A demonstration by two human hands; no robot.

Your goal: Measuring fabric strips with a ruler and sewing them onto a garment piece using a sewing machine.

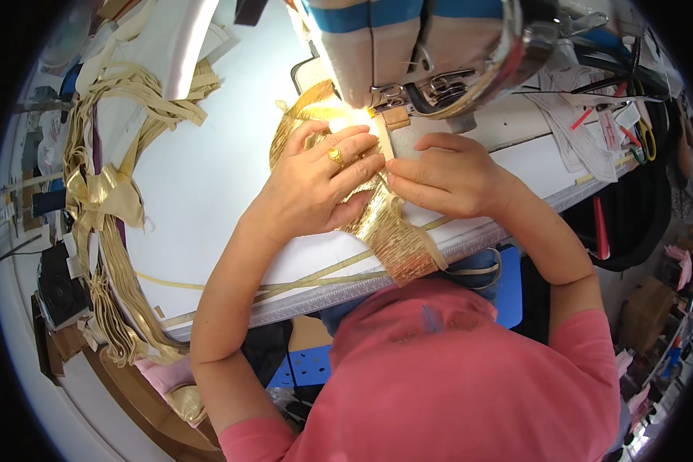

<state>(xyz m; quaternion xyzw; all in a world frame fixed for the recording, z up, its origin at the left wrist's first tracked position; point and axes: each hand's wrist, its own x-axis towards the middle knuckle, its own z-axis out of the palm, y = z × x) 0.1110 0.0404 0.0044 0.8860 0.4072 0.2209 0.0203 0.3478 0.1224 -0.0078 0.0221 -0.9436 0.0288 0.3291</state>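
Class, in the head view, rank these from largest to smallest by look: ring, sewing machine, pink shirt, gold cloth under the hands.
1. Pink shirt
2. Sewing machine
3. Gold cloth, partly covered
4. Ring

A smooth white tabletop (196, 185), edged on its near side by a translucent ruled strip (312, 299), bears a white-and-blue sewing machine (393, 46). Crinkled, shiny gold fabric (396, 239) lies across it, overhanging the near edge; slim pale-gold strips (323, 270) lie nearby, flat whitish pieces (568, 138) at right.
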